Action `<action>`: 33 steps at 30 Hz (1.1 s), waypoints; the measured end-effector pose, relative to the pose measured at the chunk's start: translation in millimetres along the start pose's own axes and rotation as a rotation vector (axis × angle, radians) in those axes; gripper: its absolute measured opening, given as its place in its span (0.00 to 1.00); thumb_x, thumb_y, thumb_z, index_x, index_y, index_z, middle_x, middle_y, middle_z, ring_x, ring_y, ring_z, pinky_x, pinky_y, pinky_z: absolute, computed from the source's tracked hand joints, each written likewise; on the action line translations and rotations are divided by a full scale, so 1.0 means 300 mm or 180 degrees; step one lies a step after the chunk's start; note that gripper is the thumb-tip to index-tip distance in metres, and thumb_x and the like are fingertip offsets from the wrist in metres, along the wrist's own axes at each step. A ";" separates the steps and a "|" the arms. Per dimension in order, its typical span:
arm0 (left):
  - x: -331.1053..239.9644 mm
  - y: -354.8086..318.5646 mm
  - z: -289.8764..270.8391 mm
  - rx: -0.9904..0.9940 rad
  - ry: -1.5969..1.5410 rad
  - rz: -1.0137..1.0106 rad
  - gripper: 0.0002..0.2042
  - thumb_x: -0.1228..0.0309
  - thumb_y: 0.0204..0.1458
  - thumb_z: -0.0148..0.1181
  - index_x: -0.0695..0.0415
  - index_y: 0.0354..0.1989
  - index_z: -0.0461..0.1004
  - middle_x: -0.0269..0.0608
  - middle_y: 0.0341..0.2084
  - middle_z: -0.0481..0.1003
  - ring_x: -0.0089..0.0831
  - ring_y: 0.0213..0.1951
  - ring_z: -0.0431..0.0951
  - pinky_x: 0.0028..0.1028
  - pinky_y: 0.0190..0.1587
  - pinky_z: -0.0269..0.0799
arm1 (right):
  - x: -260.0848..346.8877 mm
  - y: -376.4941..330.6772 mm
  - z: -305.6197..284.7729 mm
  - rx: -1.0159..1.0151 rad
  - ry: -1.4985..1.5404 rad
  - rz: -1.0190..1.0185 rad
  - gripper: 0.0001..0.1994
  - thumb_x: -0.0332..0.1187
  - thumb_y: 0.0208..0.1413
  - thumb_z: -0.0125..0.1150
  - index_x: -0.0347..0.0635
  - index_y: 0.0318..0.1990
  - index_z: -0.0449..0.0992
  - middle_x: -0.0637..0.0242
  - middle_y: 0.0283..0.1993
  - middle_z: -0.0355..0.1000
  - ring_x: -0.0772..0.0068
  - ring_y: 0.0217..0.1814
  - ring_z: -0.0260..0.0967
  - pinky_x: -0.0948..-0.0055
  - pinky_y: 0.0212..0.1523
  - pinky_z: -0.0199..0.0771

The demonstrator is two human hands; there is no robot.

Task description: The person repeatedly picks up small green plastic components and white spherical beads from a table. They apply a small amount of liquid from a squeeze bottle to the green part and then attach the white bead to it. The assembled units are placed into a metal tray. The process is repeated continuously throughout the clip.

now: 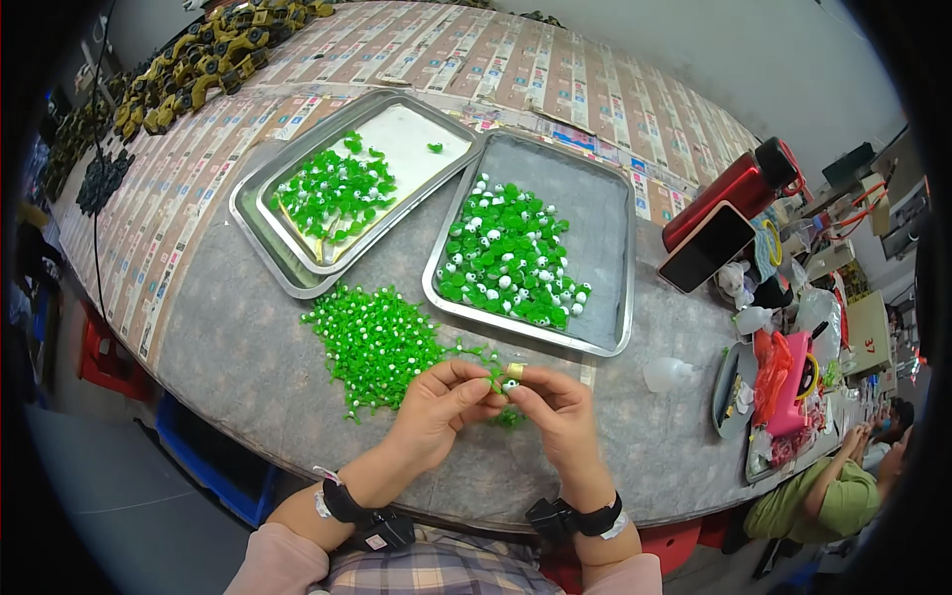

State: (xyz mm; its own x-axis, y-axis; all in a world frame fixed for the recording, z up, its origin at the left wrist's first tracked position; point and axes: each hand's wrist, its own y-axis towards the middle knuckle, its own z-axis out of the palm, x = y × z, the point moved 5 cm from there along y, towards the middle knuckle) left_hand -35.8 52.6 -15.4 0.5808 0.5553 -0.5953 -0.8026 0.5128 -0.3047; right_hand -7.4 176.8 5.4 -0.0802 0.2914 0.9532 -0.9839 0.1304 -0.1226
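Near the table's front edge my hands meet, fingertips close together. My left hand (448, 405) is closed in a pinch on a small green plastic piece (495, 377). In my right hand (557, 409), thumb and index finger pinch a small white ball with dark dots (511, 385), right beside the green piece; whether the two are joined I cannot tell. Yellow tape (515, 371) wraps a right fingertip. Left of my hands lies a heap of small green pieces with white tips (372, 342). A few loose green pieces (509, 418) lie under my fingers.
Beyond my hands, a steel tray (627, 258) holds green pieces and white balls; stacked trays (243, 213) at left hold more. At right stand a red bottle (714, 203), a phone (707, 246) and a pink basket (790, 402). A person in green (833, 496) sits far right.
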 end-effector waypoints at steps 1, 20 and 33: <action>-0.001 0.001 -0.006 -0.0001 -0.0003 0.0007 0.04 0.75 0.46 0.52 0.60 0.30 0.67 0.39 0.25 0.72 0.26 0.29 0.74 0.23 0.31 0.72 | -0.002 -0.002 0.003 -0.0005 -0.0093 -0.0007 0.09 0.23 0.44 0.56 0.34 0.36 0.70 0.65 0.33 0.70 0.81 0.32 0.66 0.85 0.32 0.65; -0.024 -0.012 -0.027 -0.0158 0.0174 0.0128 0.05 0.75 0.46 0.52 0.61 0.31 0.67 0.39 0.24 0.72 0.25 0.26 0.74 0.22 0.30 0.72 | 0.008 0.001 0.003 -0.0001 0.0115 0.0016 0.09 0.20 0.41 0.57 0.35 0.33 0.69 0.65 0.32 0.70 0.79 0.34 0.67 0.83 0.34 0.67; -0.054 -0.024 -0.005 -0.0038 0.1444 0.0727 0.04 0.79 0.43 0.53 0.64 0.29 0.70 0.39 0.25 0.71 0.23 0.27 0.72 0.19 0.31 0.69 | 0.007 -0.003 0.013 0.0131 -0.0204 0.0016 0.08 0.21 0.42 0.57 0.35 0.33 0.69 0.66 0.31 0.70 0.80 0.33 0.67 0.84 0.33 0.66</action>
State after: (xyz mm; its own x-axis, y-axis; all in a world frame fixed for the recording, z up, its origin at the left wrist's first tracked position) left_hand -39.7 39.0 -4.8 0.2749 0.3105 -0.9099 -0.9052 0.4025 -0.1361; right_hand -7.5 173.7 8.7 -0.0938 0.2305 0.9685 -0.9890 0.0897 -0.1172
